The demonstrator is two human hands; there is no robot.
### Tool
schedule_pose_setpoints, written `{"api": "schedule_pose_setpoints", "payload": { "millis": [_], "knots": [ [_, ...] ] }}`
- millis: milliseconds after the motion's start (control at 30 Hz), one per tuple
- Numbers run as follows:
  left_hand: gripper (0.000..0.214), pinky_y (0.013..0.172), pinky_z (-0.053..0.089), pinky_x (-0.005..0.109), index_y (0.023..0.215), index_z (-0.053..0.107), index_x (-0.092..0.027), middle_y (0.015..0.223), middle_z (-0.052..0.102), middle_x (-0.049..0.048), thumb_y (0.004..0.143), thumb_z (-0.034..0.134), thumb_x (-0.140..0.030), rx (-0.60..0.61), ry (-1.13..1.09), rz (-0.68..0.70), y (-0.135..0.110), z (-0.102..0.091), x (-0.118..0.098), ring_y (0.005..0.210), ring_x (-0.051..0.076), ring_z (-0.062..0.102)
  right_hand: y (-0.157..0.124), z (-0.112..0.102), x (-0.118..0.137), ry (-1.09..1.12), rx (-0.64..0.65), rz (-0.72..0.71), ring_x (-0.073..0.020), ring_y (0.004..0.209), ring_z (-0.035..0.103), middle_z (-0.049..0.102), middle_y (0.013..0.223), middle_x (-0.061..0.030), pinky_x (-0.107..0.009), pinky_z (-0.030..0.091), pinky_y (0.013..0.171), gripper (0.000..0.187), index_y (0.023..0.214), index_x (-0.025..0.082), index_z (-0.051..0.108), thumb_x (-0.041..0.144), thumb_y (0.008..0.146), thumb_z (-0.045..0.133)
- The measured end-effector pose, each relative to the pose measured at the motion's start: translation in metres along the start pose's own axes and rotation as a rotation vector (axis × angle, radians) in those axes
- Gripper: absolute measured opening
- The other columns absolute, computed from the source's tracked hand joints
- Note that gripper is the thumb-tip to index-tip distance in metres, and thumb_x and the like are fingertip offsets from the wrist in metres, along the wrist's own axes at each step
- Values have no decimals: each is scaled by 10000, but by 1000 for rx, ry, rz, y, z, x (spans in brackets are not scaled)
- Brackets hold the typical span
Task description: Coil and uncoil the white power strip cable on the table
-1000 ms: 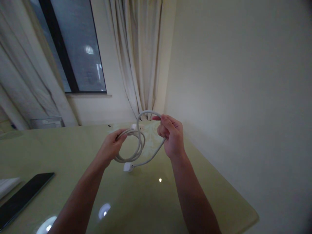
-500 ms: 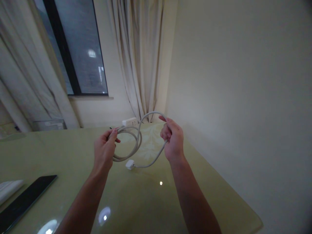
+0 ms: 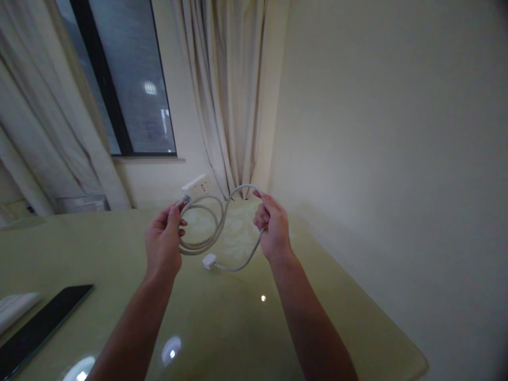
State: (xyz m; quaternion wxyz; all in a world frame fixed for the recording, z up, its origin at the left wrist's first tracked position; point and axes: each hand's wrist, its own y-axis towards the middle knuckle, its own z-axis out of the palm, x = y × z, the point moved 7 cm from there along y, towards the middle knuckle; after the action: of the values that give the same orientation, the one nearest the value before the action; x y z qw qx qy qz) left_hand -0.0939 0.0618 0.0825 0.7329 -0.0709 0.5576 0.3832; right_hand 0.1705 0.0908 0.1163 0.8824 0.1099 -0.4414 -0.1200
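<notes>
My left hand (image 3: 163, 241) and right hand (image 3: 273, 227) grip a coiled grey plastic cable (image 3: 197, 252). Looseness, hard to judge, could spill loops toward the green desk's (image 3: 238, 333) far edge.

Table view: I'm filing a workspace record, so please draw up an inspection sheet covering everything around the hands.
Surface: glossy greenish table, with light reflections
Job's things: cord, partly coiled; plug at one end; socket block by the left hand
Clutter: black slab and white object, both cut off by the frame
Hands: left closed on the coil; right hand closed on the cord nearer the plug
Cables: other than this cord, nothing seen
Surroundings: curtains, window, plain wall
</notes>
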Motion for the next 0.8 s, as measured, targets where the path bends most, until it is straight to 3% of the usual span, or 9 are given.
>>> {"api": "schedule_pose_setpoints", "payload": {
  "millis": [100, 267, 367, 567, 800],
  "knots": [
    [343, 537, 411, 195, 1157, 810, -205, 818, 735, 20, 924, 727, -443, 41, 205, 229, -6, 2, -15, 643, 112, 565, 2, 0, -6, 9, 17, 46, -78, 505, 167, 271, 539, 126, -270, 149, 489, 350, 1030, 148, 787, 408, 795, 773],
    [340, 575, 423, 229, 1171, 794, -232, 775, 722, 11, 911, 764, -448, 104, 358, 338, -12, 7, -29, 675, 144, 641, 4, 1, -12, 31, 29, 82, -72, 498, 183, 283, 540, 127, -260, 151, 488, 322, 997, 151, 783, 384, 775, 792],
    [328, 566, 423, 231, 1140, 786, -228, 721, 697, 8, 894, 769, -444, 144, 372, 305, -8, 7, -31, 653, 149, 628, 4, 0, -11, 31, 20, 84, -70, 487, 177, 286, 529, 127, -263, 150, 484, 307, 990, 149, 785, 390, 799, 784],
    [501, 574, 449, 200, 1171, 757, -217, 853, 705, 8, 712, 900, -357, 355, 121, 32, -3, 14, -17, 649, 104, 560, 8, -6, -6, 39, 5, 43, -67, 482, 183, 294, 533, 125, -253, 171, 478, 323, 1026, 155, 783, 413, 832, 789],
    [194, 547, 386, 180, 844, 777, -210, 1015, 751, 27, 671, 850, -257, 68, -67, 46, 0, 0, -12, 680, 81, 532, 11, -12, -4, 34, -38, 30, -74, 480, 190, 282, 529, 127, -259, 175, 483, 311, 1017, 169, 773, 427, 844, 780]
  ]
}}
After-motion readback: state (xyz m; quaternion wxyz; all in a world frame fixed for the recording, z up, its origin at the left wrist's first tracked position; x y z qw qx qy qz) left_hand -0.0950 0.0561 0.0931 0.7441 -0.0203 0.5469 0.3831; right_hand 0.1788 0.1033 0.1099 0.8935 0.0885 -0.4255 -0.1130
